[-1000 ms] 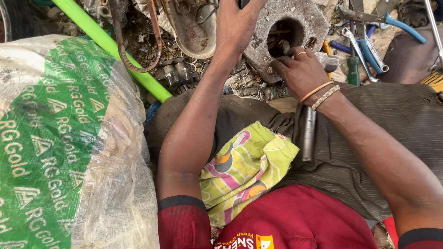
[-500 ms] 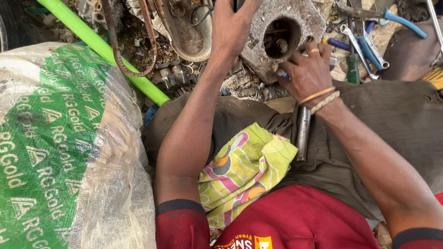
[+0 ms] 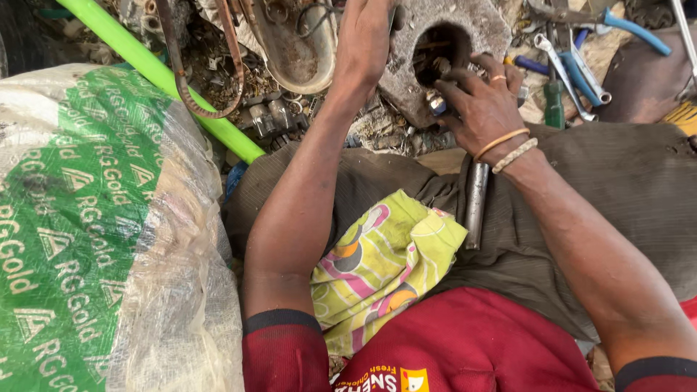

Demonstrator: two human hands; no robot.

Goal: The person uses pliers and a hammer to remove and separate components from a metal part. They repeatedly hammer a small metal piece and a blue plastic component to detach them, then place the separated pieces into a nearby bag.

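While a green-and-white woven sack (image 3: 80, 239) bulged at the far left beside a green pipe (image 3: 156, 72), the left hand (image 3: 367, 40) clasped the edge of a grey metal housing (image 3: 472, 29) lying among scrap. The right hand (image 3: 479, 101), fingers curled, gripped a small metal part at the housing's round opening; spanners (image 3: 573, 65) lay just beyond.

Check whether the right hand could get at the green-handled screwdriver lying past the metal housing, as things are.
Probably yes: the right hand is beside the green-handled screwdriver, nothing between them, though its fingers seem busy at the metal housing.
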